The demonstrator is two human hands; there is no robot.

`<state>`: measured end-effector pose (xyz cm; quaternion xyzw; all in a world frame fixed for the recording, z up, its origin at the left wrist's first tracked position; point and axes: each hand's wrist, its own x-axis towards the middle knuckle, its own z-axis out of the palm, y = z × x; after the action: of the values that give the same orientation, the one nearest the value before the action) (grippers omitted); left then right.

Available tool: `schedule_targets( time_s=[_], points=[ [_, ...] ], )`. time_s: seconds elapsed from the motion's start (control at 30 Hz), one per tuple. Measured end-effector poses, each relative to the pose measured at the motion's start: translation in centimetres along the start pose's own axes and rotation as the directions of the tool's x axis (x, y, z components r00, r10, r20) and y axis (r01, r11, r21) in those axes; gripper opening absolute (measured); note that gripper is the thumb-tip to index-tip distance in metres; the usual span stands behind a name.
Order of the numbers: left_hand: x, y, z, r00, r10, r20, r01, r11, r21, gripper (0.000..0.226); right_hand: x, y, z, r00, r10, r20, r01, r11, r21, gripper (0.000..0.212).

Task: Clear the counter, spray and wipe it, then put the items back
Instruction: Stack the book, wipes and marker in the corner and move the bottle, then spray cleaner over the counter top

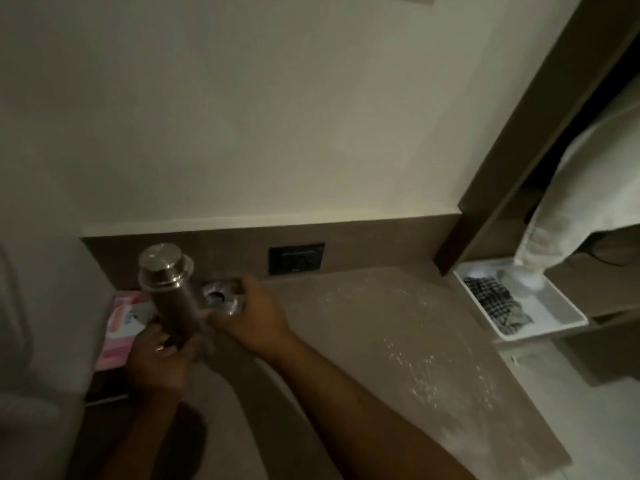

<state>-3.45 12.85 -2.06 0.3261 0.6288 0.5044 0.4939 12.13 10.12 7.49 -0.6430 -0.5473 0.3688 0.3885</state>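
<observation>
Brown counter [398,341] mostly bare, speckled right of centre; left hand [162,358] grips steel bottle [169,292], right hand [256,313] pinches shiny dish [218,297] by back wall.

Single head-worn view, close above the counter [398,323], facing forward and down toward the wall [259,116].

shiny metal flask [168,289], matt stone-look counter [398,323], white plastic tray [550,323].

Dim light here, and hardly any lettering shows. The pink packet [119,329] at the counter's left edge carries a small dark printed mark on its white patch, too blurred to read. Nothing else in view bears legible text, numbers or signs.
</observation>
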Motion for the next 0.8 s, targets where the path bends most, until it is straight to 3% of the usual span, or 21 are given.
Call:
schedule_targets(
  time_s=[0.13,0.37,0.53,0.8],
  points=[
    [-5.6,-3.4,0.4,0.996,0.035,-0.079,-0.028,0.996,0.083,0.05,-2.4,4.1,-4.8,0.982,0.14,-0.125,-0.137,0.99,0.031,0.067],
    [-15.3,-7.5,8.7,0.992,0.053,0.116,-0.069,0.988,0.139,0.029,-10.7,10.4,-18.6,0.916,0.282,-0.284,-0.206,0.941,0.267,0.056],
    [-24.6,-11.0,18.5,0.977,0.049,0.206,-0.099,0.966,0.238,0.022,-19.4,16.5,-30.0,0.845,0.35,-0.404,-0.239,0.923,0.3,0.051],
    [-34.5,-11.2,32.7,0.863,-0.043,0.504,-0.097,0.964,0.247,0.021,-24.2,21.8,-43.4,0.719,0.433,-0.543,-0.238,0.888,0.394,0.048]
  ],
)
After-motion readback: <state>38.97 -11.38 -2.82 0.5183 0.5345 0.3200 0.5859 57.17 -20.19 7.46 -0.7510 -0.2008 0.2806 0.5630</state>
